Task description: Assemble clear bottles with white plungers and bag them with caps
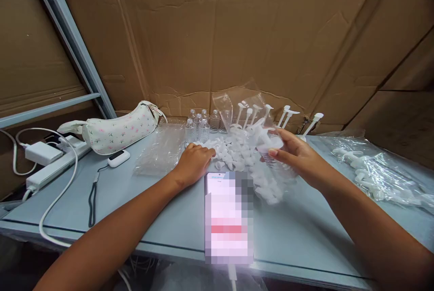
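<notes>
At left on the grey desk [176, 227] lies a soft floral pouch [118, 133], then crinkled clear film [159, 153]. The left hand [192, 164] is curled at the heap's edge; whether it grips anything, I cannot tell. Behind it, ribbed clear bottles [204, 131] stand uncapped. At centre, many white pieces [233, 154] remain loose. Farther right, the right hand [293, 151] pinches a smooth white part [274, 142]; slim T-shaped stems [285, 114] lean behind. Glossy bagged pieces [369, 173] lie at right.
</notes>
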Demonstrator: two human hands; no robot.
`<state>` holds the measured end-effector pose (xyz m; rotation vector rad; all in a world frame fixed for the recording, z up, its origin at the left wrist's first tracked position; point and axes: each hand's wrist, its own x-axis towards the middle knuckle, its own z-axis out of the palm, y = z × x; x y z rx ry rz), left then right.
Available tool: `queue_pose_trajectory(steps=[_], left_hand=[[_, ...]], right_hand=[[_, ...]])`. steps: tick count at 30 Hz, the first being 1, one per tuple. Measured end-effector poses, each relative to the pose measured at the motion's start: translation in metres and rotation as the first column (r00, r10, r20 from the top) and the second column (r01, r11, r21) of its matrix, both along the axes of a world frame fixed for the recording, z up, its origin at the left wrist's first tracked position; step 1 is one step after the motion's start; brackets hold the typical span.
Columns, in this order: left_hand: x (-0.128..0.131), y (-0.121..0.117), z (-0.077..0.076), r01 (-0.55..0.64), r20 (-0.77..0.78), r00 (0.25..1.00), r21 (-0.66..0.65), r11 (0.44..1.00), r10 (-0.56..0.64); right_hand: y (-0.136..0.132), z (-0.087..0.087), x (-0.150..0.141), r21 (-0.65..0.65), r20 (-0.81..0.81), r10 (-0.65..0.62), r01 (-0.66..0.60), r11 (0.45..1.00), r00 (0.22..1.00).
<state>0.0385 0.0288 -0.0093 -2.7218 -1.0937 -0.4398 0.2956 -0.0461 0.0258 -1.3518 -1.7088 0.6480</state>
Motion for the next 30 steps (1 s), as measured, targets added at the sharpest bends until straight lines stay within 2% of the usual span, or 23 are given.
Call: queue_pose_trajectory(steps=[3, 6, 8, 11, 15, 18, 21, 23, 25, 27, 28, 29, 30], left_hand=[[-0.008, -0.004, 0.012, -0.038, 0.194, 0.981, 0.076, 0.996, 0.022], [-0.02, -0.008, 0.024, -0.065, 0.395, 0.919, 0.194, 0.979, -0.017], [-0.026, -0.009, 0.029, -0.086, 0.476, 0.878, 0.262, 0.961, -0.051], [-0.03, -0.01, 0.032, -0.12, 0.538, 0.84, 0.302, 0.946, -0.065], [-0.03, -0.008, 0.031, -0.162, 0.552, 0.833, 0.285, 0.945, -0.024], [-0.028, -0.008, 0.032, -0.134, 0.566, 0.824, 0.209, 0.969, -0.008], [-0.027, -0.008, 0.033, -0.02, 0.618, 0.785, 0.113, 0.993, -0.054], [-0.026, -0.008, 0.033, 0.026, 0.661, 0.745, 0.104, 0.994, -0.089], [-0.025, -0.008, 0.032, 0.026, 0.732, 0.678, 0.069, 0.997, -0.069], [-0.024, -0.006, 0.03, 0.066, 0.836, 0.548, -0.071, 0.995, 0.024], [-0.023, -0.006, 0.028, 0.133, 0.876, 0.473, -0.182, 0.974, 0.099], [-0.022, -0.005, 0.027, 0.229, 0.893, 0.408, -0.303, 0.925, 0.191], [-0.021, -0.005, 0.025, 0.339, 0.884, 0.369, -0.414, 0.845, 0.286]], right_hand=[[0.005, -0.006, 0.002, -0.046, 0.098, -0.046, 0.051, 0.998, 0.994], [0.008, -0.01, 0.003, -0.102, 0.188, -0.048, 0.068, 0.992, 0.981], [0.008, -0.012, 0.003, -0.141, 0.231, -0.024, 0.058, 0.988, 0.973], [0.006, -0.012, 0.001, -0.182, 0.273, 0.088, -0.039, 0.983, 0.958], [0.001, -0.009, -0.003, -0.179, 0.295, 0.271, -0.226, 0.958, 0.916], [-0.002, -0.007, -0.006, -0.192, 0.304, 0.307, -0.257, 0.947, 0.902], [-0.003, -0.006, -0.006, -0.173, 0.314, 0.286, -0.242, 0.955, 0.905], [-0.002, -0.005, -0.005, -0.159, 0.305, 0.282, -0.244, 0.957, 0.91], [-0.001, -0.005, -0.004, -0.148, 0.281, 0.283, -0.25, 0.957, 0.917], [0.0, -0.005, -0.004, -0.139, 0.239, 0.271, -0.243, 0.96, 0.933], [0.0, -0.005, -0.005, -0.138, 0.199, 0.266, -0.241, 0.961, 0.943], [0.0, -0.005, -0.005, -0.147, 0.144, 0.266, -0.246, 0.958, 0.953], [0.0, -0.005, -0.006, -0.163, 0.077, 0.273, -0.258, 0.952, 0.959]])
